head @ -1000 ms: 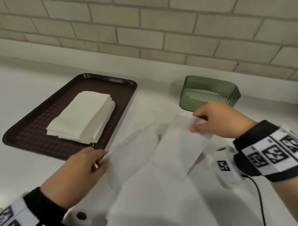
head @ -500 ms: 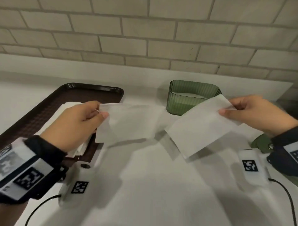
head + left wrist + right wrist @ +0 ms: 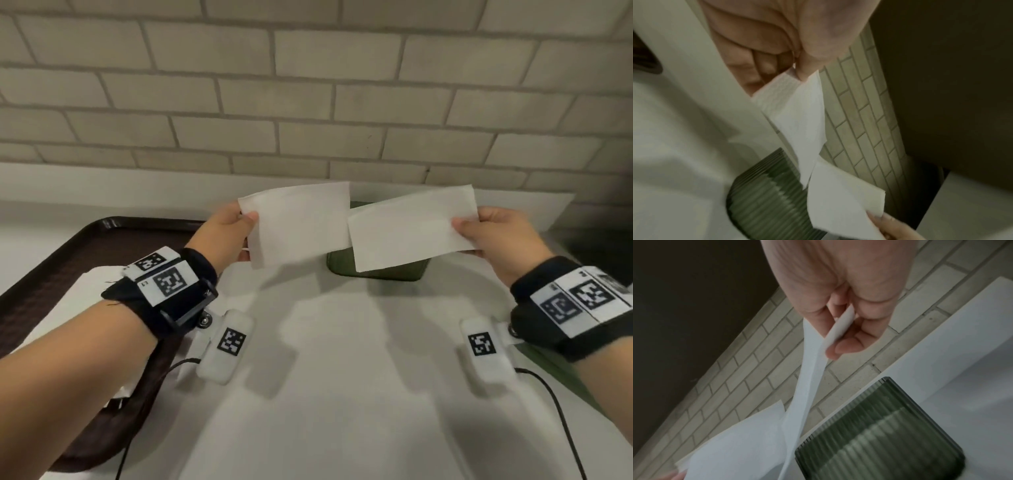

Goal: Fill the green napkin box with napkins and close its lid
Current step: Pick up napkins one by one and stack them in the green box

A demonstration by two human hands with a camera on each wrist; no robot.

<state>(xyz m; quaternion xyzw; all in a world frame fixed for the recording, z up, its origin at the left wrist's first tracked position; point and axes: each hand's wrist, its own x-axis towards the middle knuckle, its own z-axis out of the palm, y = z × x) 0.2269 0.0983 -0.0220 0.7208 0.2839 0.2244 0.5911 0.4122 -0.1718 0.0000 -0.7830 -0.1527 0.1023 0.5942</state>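
- left hand [image 3: 226,236] is up in the air, thumb and fingers pinched on the left edge of one white napkin [image 3: 298,226], sheet hanging flat toward the camera.
- right hand [image 3: 496,240] mirrors it, thumb on top and fingers underneath, clamped on the right edge of a second napkin [image 3: 411,229].
- the two sheets sit side by side at the same height, inner edges meeting or slightly overlapping; from the head view i cannot tell whether they touch.
- green napkin box [image 3: 376,270] stands on the white surface [image 3: 342,394] right behind and below the napkins, mostly hidden by them in the head view.
- left wrist view shows the box's ribbed green wall [image 3: 764,191] under the hanging sheet, the pinch [image 3: 803,73] clear at the top corner.
- right wrist view catches the same ribbed box [image 3: 879,434] upright near the brick wall [image 3: 756,369], napkin edge-on between thumb and fingers.
- off to the left, a dark brown tray [image 3: 61,267] carries a stack of white napkins [image 3: 85,291], partly behind the left forearm.
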